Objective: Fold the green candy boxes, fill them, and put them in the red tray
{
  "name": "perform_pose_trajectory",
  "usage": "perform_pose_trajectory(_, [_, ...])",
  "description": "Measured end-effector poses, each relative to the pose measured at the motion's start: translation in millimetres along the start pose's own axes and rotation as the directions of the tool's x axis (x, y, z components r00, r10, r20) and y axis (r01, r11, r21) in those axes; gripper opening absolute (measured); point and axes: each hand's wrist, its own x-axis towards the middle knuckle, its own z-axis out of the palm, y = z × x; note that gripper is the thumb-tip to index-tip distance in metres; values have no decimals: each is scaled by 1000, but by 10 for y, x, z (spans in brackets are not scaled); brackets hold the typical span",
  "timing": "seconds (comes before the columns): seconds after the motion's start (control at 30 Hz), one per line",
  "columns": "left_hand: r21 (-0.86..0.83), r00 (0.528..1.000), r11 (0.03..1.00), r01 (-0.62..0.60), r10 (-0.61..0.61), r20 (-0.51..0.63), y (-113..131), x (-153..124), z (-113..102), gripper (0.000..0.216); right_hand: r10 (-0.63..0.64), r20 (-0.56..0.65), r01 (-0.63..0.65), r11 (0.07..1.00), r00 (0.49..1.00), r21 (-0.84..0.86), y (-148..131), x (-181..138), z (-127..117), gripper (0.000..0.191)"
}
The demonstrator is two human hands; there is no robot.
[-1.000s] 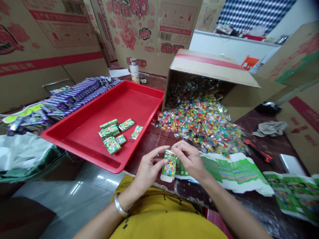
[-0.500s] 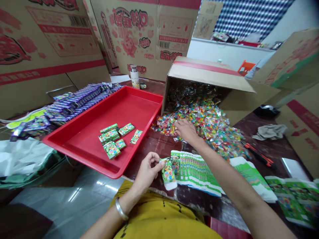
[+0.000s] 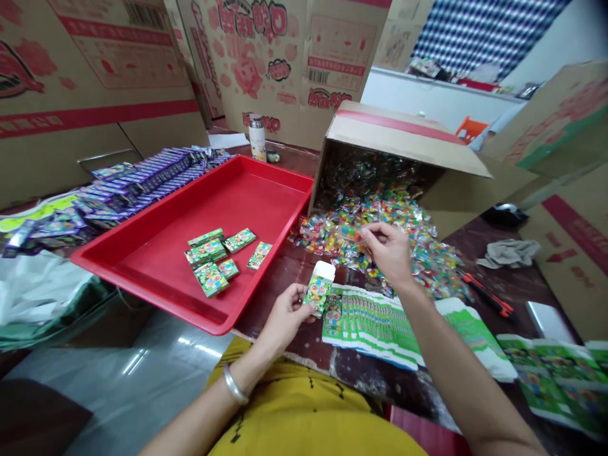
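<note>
My left hand (image 3: 289,311) grips a small green candy box (image 3: 318,289) with a colourful print. The box stands tilted, its white flap raised at the top end. My right hand (image 3: 390,250) is closed in a pinch above a heap of clear candy packets (image 3: 403,218), apparently on one small clear packet (image 3: 349,233) that blurs into the heap behind it. Just below the hands lies a fanned row of flat green cartons (image 3: 370,320). Several filled-looking green boxes (image 3: 209,253) lie in the red tray (image 3: 156,301) to the left.
The packets spill from a cardboard box (image 3: 403,130) lying on its side. Purple boxes (image 3: 156,174) stand in rows left of the tray. A flask (image 3: 257,139) stands behind it. On the right are red-handled pliers (image 3: 489,296), a cloth (image 3: 509,253) and more green cartons (image 3: 475,335).
My left hand has turned the candy box so its white flap now points up instead of down. My right hand has lifted off the heap and moved right, fingers pinched.
</note>
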Motion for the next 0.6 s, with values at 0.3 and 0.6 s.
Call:
perform_pose_trajectory(0.3, [98, 993, 989, -115, 114, 14, 43, -32, -46, 34, -47, 125, 48, 999, 991, -6, -220, -135, -17, 20])
perform_pose_trajectory(0.6, [227, 963, 936, -268, 255, 89, 112, -89, 61, 20, -226, 603, 405, 896, 765, -179, -620, -305, 5, 17])
